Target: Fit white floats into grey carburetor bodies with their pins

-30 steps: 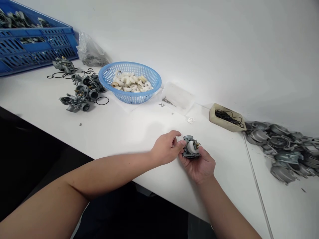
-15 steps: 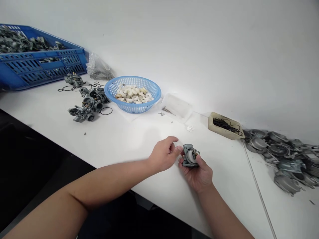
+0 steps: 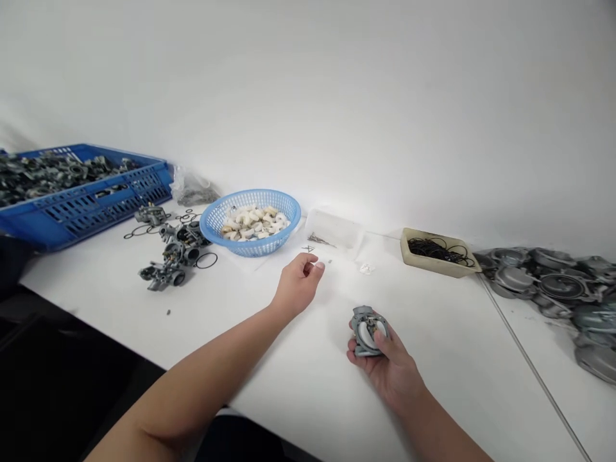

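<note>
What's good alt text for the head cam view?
A person's right hand holds a grey carburetor above a white bench, the left hand empty beside it. Along the wall sit a blue crate of metal parts, a blue basket of white pieces, a tray of black O-rings and a heap of metal castings.

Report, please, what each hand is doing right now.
Right grip: holding grey die-cast metal carburetor. Left grip: empty, apart from it. White plastic tray of thin pins beyond left fingertips.

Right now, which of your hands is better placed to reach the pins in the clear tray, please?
The left hand, probably: it is empty and closest to the pins, while the right hand holds the carburetor.
</note>
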{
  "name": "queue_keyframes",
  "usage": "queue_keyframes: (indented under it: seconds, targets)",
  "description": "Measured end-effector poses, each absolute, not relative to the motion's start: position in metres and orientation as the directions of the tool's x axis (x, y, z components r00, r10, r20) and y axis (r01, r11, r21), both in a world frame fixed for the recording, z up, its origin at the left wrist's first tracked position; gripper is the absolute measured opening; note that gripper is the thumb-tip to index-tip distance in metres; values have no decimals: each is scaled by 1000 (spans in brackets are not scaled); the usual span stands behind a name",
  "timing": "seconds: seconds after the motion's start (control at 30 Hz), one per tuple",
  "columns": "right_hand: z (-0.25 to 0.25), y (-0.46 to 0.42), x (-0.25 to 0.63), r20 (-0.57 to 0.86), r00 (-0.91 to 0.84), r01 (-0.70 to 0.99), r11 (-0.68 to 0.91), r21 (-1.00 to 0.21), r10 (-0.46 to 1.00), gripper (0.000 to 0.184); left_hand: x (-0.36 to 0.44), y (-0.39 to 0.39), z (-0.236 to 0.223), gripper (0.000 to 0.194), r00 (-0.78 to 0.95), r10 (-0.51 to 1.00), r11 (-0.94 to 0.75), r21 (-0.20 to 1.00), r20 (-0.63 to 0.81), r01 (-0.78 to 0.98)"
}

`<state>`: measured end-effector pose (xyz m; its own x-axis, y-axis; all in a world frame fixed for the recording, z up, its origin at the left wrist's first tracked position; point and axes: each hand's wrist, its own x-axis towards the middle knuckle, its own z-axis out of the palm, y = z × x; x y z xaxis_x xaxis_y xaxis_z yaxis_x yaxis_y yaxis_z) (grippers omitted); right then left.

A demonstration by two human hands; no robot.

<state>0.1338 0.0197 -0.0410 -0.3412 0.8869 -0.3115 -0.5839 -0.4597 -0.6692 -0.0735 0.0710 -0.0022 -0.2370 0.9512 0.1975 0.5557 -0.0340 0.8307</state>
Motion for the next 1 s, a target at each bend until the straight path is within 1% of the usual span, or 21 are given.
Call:
queue_keyframes:
  seconds: [0.13, 0.2, 0.33, 0.4, 0.47, 0.53, 0.6, 0.67, 0.77, 0.93, 1.0]
  targets:
    - [-39, 18, 131, -319, -334, -600, -461, -654, 887, 45, -86, 120, 27, 31, -209, 944, -29, 696, 255, 718]
    - [-39, 17, 129, -320, -325, -605, -456, -653, 890, 46, -92, 144, 43, 25, -169, 952, -30, 627, 254, 778]
    - [-38, 16, 127, -331, -324, -602, -463, -650, 886, 49, -101, 164, 59, 13, -38, 987, -45, 497, 155, 866]
    - [-38, 15, 127, -331, -323, -606, -462, -648, 887, 52, -103, 159, 53, 10, 25, 996, -63, 449, 90, 891]
    - [-39, 15, 128, -336, -318, -609, -462, -644, 887, 52, -106, 149, 40, 10, 42, 998, -61, 403, 54, 913]
    - [-40, 15, 128, -339, -323, -609, -468, -641, 884, 51, -108, 139, 24, 15, 1, 998, -23, 357, 61, 934]
    - [-41, 16, 129, -329, -336, -610, -470, -638, 882, 48, -110, 132, 7, 24, -70, 993, 37, 319, 92, 947]
    - [-41, 16, 130, -317, -348, -611, -470, -637, 882, 44, -110, 129, -8, 31, -139, 983, 98, 296, 121, 950]
    - [-40, 17, 131, -308, -357, -605, -470, -643, 882, 39, -110, 131, -25, 37, -217, 964, 171, 264, 154, 949]
    - [-36, 17, 132, -302, -356, -577, -462, -674, 885, 43, -108, 141, -37, 48, -237, 952, 199, 197, 196, 960]
    - [-35, 17, 131, -297, -349, -574, -454, -681, 889, 46, -107, 143, -38, 47, -223, 955, 190, 175, 196, 966]
